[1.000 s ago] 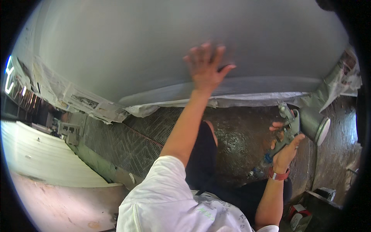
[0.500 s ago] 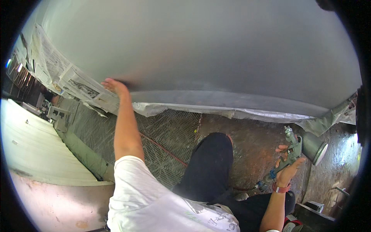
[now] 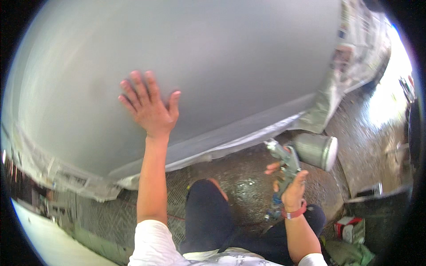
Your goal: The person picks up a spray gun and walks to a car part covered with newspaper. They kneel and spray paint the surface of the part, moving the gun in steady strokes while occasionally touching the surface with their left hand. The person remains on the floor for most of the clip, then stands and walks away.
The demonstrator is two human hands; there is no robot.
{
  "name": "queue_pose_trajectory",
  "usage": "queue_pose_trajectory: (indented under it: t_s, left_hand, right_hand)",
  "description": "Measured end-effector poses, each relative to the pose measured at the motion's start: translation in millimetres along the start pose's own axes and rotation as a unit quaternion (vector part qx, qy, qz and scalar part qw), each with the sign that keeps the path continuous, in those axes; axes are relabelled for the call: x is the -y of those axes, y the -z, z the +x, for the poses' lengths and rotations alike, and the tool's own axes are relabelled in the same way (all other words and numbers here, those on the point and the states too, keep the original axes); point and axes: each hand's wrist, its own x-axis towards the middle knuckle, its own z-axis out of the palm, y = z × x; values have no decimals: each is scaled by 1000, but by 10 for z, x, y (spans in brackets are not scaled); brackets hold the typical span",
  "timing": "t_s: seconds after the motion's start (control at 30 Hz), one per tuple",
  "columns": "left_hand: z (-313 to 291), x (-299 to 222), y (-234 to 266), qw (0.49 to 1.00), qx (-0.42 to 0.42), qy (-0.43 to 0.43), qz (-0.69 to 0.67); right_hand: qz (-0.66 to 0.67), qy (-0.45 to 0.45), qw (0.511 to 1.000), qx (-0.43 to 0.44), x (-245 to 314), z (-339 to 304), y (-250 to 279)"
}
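Note:
A large grey car body panel [image 3: 230, 57] fills the upper part of the view, smooth and matte. My left hand [image 3: 153, 111] lies flat against it with the fingers spread, holding nothing. At the lower right, my right hand [image 3: 293, 188] is wrapped round the handle of a metal spray gun [image 3: 288, 162]. The gun's grey paint cup [image 3: 315, 150] points to the right, and its nozzle is toward the panel, apart from it. Some fingers of the right hand are hidden behind the gun. A blue fitting [image 3: 276, 199] sits at the bottom of the handle.
Newspaper masking [image 3: 348, 57] covers the panel's right side, and more newspaper [image 3: 66, 177] borders its lower left. Plastic sheeting [image 3: 213, 153] hangs along the bottom edge. The floor [image 3: 248, 177] looks wet. A red and white box [image 3: 350, 228] stands at the lower right.
My left hand has moved from the panel's newspaper-lined lower edge onto its bare surface, fingers now spread. The view has shifted to the right. The right hand still holds the spray gun.

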Motion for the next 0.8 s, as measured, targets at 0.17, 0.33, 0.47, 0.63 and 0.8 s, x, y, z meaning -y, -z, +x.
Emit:
queue_pose_trajectory:
  t_s: [0.17, 0.33, 0.47, 0.63, 0.8]
  left_hand:
    - [511, -1513, -421, 970, 133, -199, -48]
    - [880, -2771, -768, 922, 138, -356, -63]
    - [1023, -3514, -1048, 889, 137, -434, -55]
    - [1480, -3716, -1017, 937, 53, -331, -95]
    - [1689, -2706, -614, 983, -30, -176, -49]
  right_hand:
    - [33, 22, 998, -42, 182, 31, 106]
    - [85, 61, 989, -102, 294, 43, 211]
    - [71, 51, 986, -139, 317, 100, 250]
    - [96, 28, 983, -157, 282, 109, 328]
    - [90, 31, 988, -123, 189, 154, 317]
